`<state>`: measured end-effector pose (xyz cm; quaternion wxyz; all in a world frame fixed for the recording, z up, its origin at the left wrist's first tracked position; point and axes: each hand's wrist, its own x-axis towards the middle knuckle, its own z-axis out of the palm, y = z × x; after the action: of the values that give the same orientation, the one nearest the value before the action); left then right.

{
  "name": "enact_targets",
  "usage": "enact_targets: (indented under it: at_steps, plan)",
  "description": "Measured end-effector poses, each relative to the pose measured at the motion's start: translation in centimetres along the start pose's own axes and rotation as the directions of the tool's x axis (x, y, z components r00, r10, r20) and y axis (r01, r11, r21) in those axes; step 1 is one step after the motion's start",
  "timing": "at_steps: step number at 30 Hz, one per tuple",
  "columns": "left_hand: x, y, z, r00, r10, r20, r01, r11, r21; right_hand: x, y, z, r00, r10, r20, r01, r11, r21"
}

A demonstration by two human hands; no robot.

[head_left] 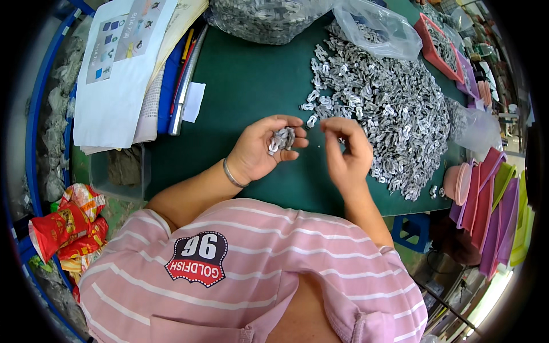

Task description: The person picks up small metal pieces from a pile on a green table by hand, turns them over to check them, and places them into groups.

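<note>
A cluster of small grey looped pieces [279, 141], metallic in appearance, is held in the left hand [258, 147], which is turned palm up with its fingers curled around the cluster. The right hand [350, 153] is held just beside it, apart from the left; its thumb and forefinger are bent toward each other with a narrow spacing, and whether a piece is gripped between them cannot be told. A silver-coloured bangle [231, 174] is worn on the left wrist. To the right of and beyond the right hand, a broad pile of similar grey pieces [394, 114] is spread on the green desk [246, 74], with a few pieces scattered along its left edge. The far part of the pile is overlain by a clear plastic bag [384, 39]; to the left of this, a filled clear bag [266, 22] is seen at the far edge of view. A pink tray [433, 64] containing grey pieces is located beyond the pile at the right. On the left of the desk, printed sheets [111, 111] are stacked near a blue folder [166, 94] and a yellow pencil [187, 46]. Below the desk, red packages [63, 226] are noted at left and a blue stool [413, 231] at right.
</note>
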<state>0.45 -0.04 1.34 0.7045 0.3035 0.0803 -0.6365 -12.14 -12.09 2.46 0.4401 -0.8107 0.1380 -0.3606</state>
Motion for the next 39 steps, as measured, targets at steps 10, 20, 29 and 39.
enact_targets:
  at_steps: [10, 20, 29, 39]
  plan:
    - [0.8, -0.2, -1.5, 0.987, 0.079, 0.139, -0.087, 0.995, 0.055, 0.3, 3.0, 1.0, 0.976, 0.044, 0.214, 0.103, 0.772, -0.627]
    - [0.1, -1.4, -0.2, 0.928, 0.346, 0.137, -0.362, 0.753, 0.549, -1.5, 1.8, 0.4, 0.841, 0.447, 0.306, -0.541, 0.674, 0.503]
    - [-0.1, -1.0, -0.5, 0.948, 0.294, 0.122, -0.313, 0.788, 0.53, -2.3, 0.5, 1.3, 0.97, 0.244, -0.013, -0.216, 0.883, 0.416]
    - [0.4, -0.3, -0.3, 0.997, 0.075, 0.008, -0.075, 0.995, 0.068, 1.5, 0.9, 0.8, 0.997, 0.005, 0.074, 0.014, 0.97, -0.244]
